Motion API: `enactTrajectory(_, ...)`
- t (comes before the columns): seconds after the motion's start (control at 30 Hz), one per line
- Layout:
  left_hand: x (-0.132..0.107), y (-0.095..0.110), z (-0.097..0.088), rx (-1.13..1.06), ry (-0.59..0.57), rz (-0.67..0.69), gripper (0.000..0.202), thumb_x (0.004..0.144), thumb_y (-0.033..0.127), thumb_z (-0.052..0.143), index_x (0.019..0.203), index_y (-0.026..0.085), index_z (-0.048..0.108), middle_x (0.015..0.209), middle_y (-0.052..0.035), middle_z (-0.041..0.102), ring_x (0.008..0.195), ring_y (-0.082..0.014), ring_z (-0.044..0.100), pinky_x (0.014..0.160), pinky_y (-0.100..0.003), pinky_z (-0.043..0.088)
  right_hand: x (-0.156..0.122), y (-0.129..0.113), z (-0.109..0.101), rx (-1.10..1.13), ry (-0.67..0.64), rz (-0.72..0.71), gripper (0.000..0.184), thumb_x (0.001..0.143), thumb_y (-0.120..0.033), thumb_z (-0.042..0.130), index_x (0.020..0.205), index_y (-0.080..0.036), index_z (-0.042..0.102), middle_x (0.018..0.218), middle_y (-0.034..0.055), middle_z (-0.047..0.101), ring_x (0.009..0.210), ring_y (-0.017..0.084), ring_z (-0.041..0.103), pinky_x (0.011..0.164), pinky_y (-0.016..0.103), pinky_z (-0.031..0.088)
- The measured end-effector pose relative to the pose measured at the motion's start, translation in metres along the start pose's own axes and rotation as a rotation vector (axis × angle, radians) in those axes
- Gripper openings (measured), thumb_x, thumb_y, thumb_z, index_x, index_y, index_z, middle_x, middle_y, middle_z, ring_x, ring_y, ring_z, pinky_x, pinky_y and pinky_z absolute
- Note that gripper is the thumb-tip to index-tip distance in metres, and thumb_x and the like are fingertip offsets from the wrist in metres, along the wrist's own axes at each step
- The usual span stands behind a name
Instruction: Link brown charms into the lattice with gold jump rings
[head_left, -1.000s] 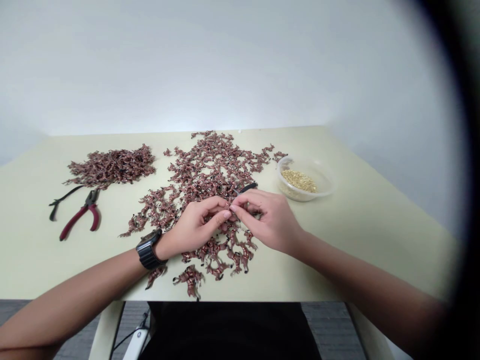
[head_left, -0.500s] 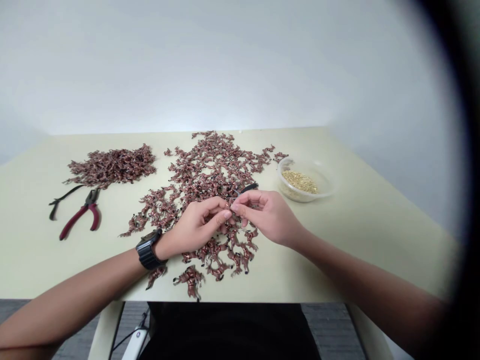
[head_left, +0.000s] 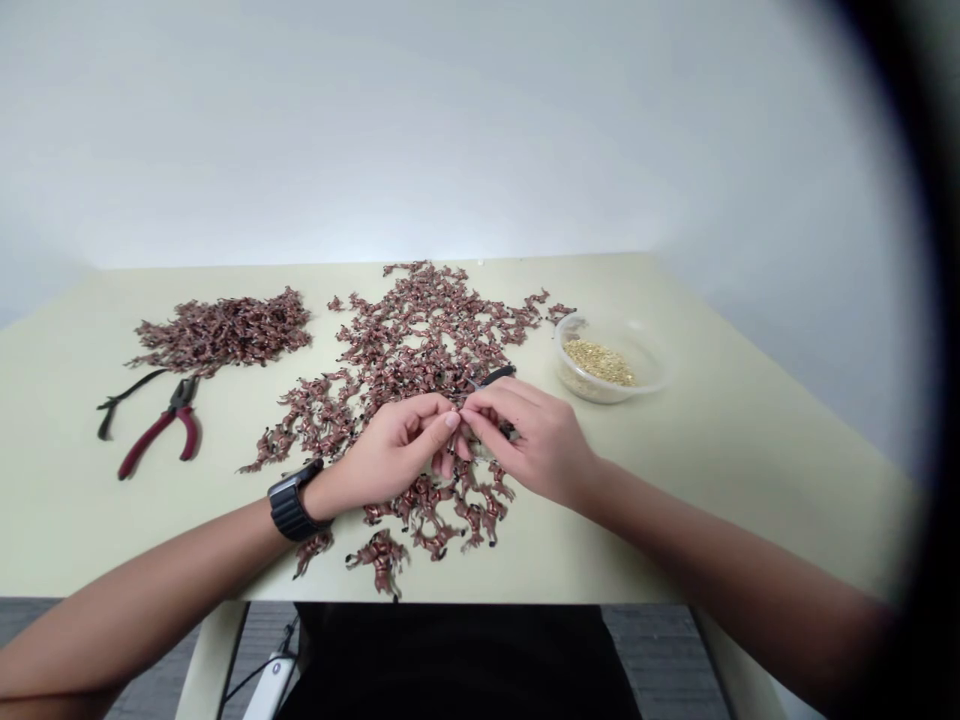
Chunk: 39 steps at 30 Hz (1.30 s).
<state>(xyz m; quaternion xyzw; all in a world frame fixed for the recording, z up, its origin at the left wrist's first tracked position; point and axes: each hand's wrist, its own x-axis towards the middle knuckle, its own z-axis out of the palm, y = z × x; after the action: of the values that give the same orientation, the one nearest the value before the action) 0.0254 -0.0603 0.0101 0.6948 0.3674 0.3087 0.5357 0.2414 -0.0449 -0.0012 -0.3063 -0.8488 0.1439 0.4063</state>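
My left hand (head_left: 409, 445), with a dark watch (head_left: 294, 503) on its wrist, is closed in a pinch, thumb against forefinger. Thumb and fingers of my right hand (head_left: 536, 435) are pinched together too, and the fingertips of both hands meet. Whatever lies between them is tiny and mostly covered; only a trace of brown shows. Both hands are over a wide spread of small brown figurines (head_left: 427, 310) shaped like horses, with black ends. Just beyond my right fingers lies a black-handled tool (head_left: 498, 375), its front end partly hidden.
A second heap of the brown figurines (head_left: 225, 335) lies at the left. In front of it are red-handled pliers (head_left: 154, 440) and a thin black strap-like piece (head_left: 112, 408). At the right stands a clear plastic bowl (head_left: 651, 375) with small gold-coloured pieces (head_left: 598, 360).
My right hand has shifted slightly and its fingers have turned, still pinched by the left fingertips. My left wrist has rolled a little, so more of the watch face shows.
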Motion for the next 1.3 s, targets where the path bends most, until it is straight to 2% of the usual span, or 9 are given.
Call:
enactTrajectory(0.2,-0.002,-0.005,0.003,0.212,0.091,0.047,0.032,0.106,0.042,0.047,0.095,0.017,0.064,0.076,-0.0028,0.069,0.066,-0.0136,0.066,0.065,-0.025,0.052,0.001,-0.007,0.001,0.011,-0.004,0.089,0.013,0.1,-0.021,0.054,0.094,-0.02,0.066,0.085,0.0047,0.069,0.078,0.017,0.062,0.075,0.032,0.049)
enactTrajectory(0.33,-0.003,-0.005,0.001,0.401,0.144,0.086,0.028,0.105,0.04,0.05,0.097,0.018,0.065,0.077,-0.0019,0.068,0.068,-0.0136,0.065,0.063,-0.024,0.05,0.001,-0.012,0.0,0.118,-0.03,0.305,0.013,0.099,-0.028,0.059,0.093,-0.022,0.068,0.082,0.0023,0.071,0.07,0.016,0.064,0.068,0.031,0.05)
enactTrajectory(0.43,-0.003,-0.005,0.0,0.324,0.097,0.073,0.03,0.105,0.041,0.049,0.096,0.018,0.064,0.081,-0.0031,0.07,0.069,-0.0137,0.066,0.062,-0.024,0.051,0.002,-0.011,0.0,0.157,-0.041,0.364,0.014,0.098,-0.031,0.061,0.091,-0.023,0.069,0.082,0.0015,0.073,0.068,0.016,0.065,0.067,0.031,0.051)
enactTrajectory(0.6,0.001,-0.001,-0.001,0.016,-0.036,-0.018,0.035,0.106,0.046,0.047,0.096,0.016,0.063,0.088,-0.0063,0.073,0.067,-0.0132,0.068,0.063,-0.026,0.055,0.001,0.0,-0.003,0.017,-0.01,0.095,0.012,0.098,-0.018,0.058,0.094,-0.022,0.069,0.086,0.0037,0.072,0.078,0.018,0.064,0.076,0.032,0.052)
enactTrajectory(0.73,0.003,0.002,-0.003,-0.107,-0.124,-0.061,0.038,0.105,0.047,0.048,0.093,0.014,0.063,0.083,-0.0067,0.072,0.064,-0.0128,0.067,0.064,-0.027,0.056,-0.001,0.014,-0.008,-0.086,-0.133,-0.192,0.029,0.096,-0.005,0.047,0.106,-0.021,0.068,0.097,0.0077,0.07,0.088,0.021,0.061,0.078,0.034,0.051)
enactTrajectory(0.9,0.002,-0.002,-0.001,-0.119,-0.148,-0.063,0.039,0.106,0.047,0.047,0.093,0.014,0.063,0.084,-0.0074,0.072,0.064,-0.0131,0.067,0.062,-0.027,0.055,-0.001,0.016,-0.008,-0.14,-0.186,-0.243,0.025,0.093,-0.006,0.047,0.1,-0.02,0.066,0.09,0.0086,0.067,0.083,0.022,0.056,0.073,0.035,0.049)
enactTrajectory(1.0,0.001,-0.005,0.001,-0.073,-0.088,-0.048,0.036,0.105,0.047,0.048,0.095,0.015,0.062,0.089,-0.0077,0.073,0.066,-0.0137,0.067,0.062,-0.027,0.054,0.0,0.008,-0.005,-0.039,-0.087,-0.095,0.015,0.094,-0.011,0.053,0.091,-0.019,0.065,0.083,0.0062,0.068,0.077,0.019,0.058,0.072,0.034,0.049)
enactTrajectory(1.1,0.0,-0.005,0.004,0.074,0.016,-0.01,0.036,0.106,0.047,0.047,0.096,0.016,0.063,0.086,-0.0057,0.072,0.068,-0.0141,0.067,0.063,-0.026,0.051,0.002,-0.003,-0.002,0.095,-0.01,0.183,0.01,0.093,-0.02,0.06,0.086,-0.02,0.067,0.077,0.0033,0.07,0.069,0.016,0.062,0.069,0.032,0.05)
enactTrajectory(1.3,-0.003,-0.009,0.003,0.638,0.165,0.168,0.027,0.107,0.039,0.045,0.104,0.018,0.063,0.082,-0.0018,0.066,0.07,-0.0139,0.061,0.065,-0.026,0.044,0.007,-0.005,0.005,0.672,-0.073,0.724,0.023,0.086,-0.042,0.074,0.084,-0.018,0.071,0.076,0.0029,0.071,0.063,0.014,0.063,0.061,0.029,0.053)
